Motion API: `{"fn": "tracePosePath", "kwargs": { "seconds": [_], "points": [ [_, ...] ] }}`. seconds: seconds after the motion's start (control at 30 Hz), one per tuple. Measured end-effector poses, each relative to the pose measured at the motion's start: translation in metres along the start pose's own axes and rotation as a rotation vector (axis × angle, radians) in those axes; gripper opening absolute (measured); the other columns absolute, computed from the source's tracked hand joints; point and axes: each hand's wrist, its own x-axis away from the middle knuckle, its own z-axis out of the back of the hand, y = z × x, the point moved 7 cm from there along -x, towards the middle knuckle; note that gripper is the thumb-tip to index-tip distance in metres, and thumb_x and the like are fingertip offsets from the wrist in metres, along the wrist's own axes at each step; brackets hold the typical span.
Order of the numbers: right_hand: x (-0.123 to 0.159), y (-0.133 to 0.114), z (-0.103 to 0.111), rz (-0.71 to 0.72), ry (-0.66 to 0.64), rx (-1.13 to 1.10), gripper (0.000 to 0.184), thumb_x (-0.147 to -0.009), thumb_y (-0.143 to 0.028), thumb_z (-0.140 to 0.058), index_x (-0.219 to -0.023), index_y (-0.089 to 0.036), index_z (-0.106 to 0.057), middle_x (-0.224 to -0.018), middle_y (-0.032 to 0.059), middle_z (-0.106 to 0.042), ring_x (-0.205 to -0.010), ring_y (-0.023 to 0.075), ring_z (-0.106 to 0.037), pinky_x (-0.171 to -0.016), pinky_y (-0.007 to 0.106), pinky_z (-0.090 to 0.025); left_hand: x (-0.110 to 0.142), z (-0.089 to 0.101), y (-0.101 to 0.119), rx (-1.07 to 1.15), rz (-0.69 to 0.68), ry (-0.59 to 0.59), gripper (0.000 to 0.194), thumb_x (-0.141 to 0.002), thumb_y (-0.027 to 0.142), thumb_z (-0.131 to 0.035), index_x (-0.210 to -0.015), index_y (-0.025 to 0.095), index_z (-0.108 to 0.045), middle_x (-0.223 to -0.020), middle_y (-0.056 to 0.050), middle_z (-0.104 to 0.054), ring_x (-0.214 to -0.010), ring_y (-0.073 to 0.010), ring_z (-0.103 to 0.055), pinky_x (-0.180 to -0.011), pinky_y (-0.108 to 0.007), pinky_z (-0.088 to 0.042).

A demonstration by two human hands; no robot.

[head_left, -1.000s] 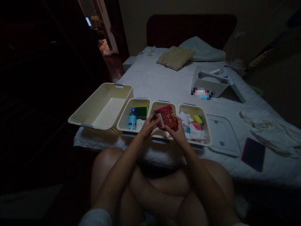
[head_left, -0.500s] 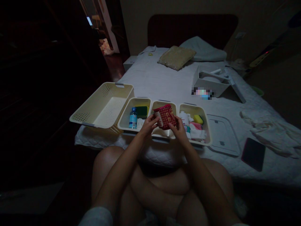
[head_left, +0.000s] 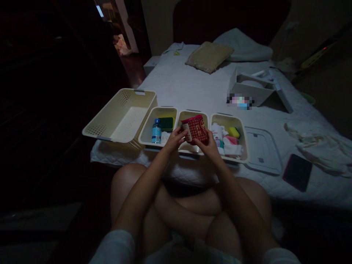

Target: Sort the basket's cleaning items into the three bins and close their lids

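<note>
Both my hands hold a small red patterned pouch over the middle cream bin. My left hand pinches its left edge, where a pale strip shows. My right hand grips its lower right corner. The left bin holds a blue bottle and a dark green pad. Lying in the right bin are a white bottle, a yellow object and pink and white cloth. All three bins sit on the bed's near edge, in front of my crossed legs.
A large perforated cream basket stands left of the bins. A flat white lid and a dark phone lie to the right. Further back are an open white box, crumpled white cloth and two pillows.
The view has tipped down slightly, so the bed things sit higher in frame. My hands keep the same hold on the red pouch; nothing else moved.
</note>
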Motion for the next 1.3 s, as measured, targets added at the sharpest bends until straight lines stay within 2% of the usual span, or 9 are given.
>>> {"fn": "tracePosePath", "kwargs": {
  "seconds": [0.33, 0.53, 0.7, 0.93, 1.13, 1.3],
  "points": [
    [0.004, -0.006, 0.003, 0.034, 0.112, -0.023, 0.070, -0.061, -0.045, -0.070, -0.119, -0.021, -0.040, -0.121, 0.0109, -0.049, -0.110, 0.0238, -0.052, -0.095, 0.040, -0.044, 0.000, 0.002, 0.000, 0.039, 0.012, 0.078, 0.037, -0.059, 0.031, -0.076, -0.088, 0.016, -0.058, -0.089, -0.003, -0.061, -0.086, -0.0136, -0.058, -0.086, -0.031, -0.043],
    [0.002, -0.006, 0.003, 0.056, 0.093, 0.032, 0.073, -0.060, -0.046, -0.071, -0.121, -0.022, -0.038, -0.121, 0.0100, -0.048, -0.107, 0.0232, -0.052, -0.090, 0.039, -0.047, 0.000, 0.003, 0.000, 0.047, -0.006, 0.092, 0.037, -0.058, 0.031, -0.077, -0.087, 0.016, -0.059, -0.087, -0.001, -0.061, -0.086, -0.0132, -0.059, -0.087, -0.032, -0.042],
    [0.002, -0.009, 0.005, 0.117, 0.130, 0.112, 0.071, -0.061, -0.045, -0.071, -0.120, -0.021, -0.040, -0.120, 0.0103, -0.049, -0.106, 0.0225, -0.052, -0.088, 0.038, -0.047, 0.000, 0.003, 0.000, 0.055, 0.005, 0.095, 0.036, -0.057, 0.030, -0.077, -0.085, 0.017, -0.059, -0.088, 0.000, -0.061, -0.084, -0.0121, -0.059, -0.087, -0.031, -0.043],
    [0.003, -0.014, 0.011, 0.297, 0.195, 0.345, 0.073, -0.063, -0.045, -0.070, -0.124, -0.021, -0.038, -0.119, 0.0110, -0.047, -0.109, 0.0238, -0.048, -0.092, 0.042, -0.043, -0.001, 0.005, -0.002, 0.067, 0.004, 0.118, 0.036, -0.056, 0.028, -0.078, -0.084, 0.017, -0.060, -0.089, 0.000, -0.062, -0.084, -0.0116, -0.059, -0.090, -0.034, -0.043],
    [0.009, -0.035, 0.010, 0.451, 0.211, 0.564, 0.070, -0.068, -0.042, -0.067, -0.127, -0.021, -0.036, -0.117, 0.0115, -0.047, -0.112, 0.0255, -0.045, -0.095, 0.045, -0.040, -0.002, 0.004, -0.004, 0.059, 0.009, 0.069, 0.032, -0.060, 0.027, -0.076, -0.086, 0.017, -0.061, -0.092, -0.001, -0.063, -0.086, -0.0131, -0.060, -0.094, -0.037, -0.041],
    [0.015, -0.043, 0.004, 0.558, 0.187, 0.699, 0.068, -0.073, -0.036, -0.062, -0.131, -0.021, -0.030, -0.120, 0.0136, -0.042, -0.114, 0.0270, -0.042, -0.094, 0.048, -0.041, 0.000, 0.001, -0.001, 0.090, 0.009, 0.017, 0.032, -0.062, 0.030, -0.074, -0.089, 0.017, -0.062, -0.094, -0.002, -0.063, -0.088, -0.0142, -0.061, -0.094, -0.039, -0.041]
  ]
}}
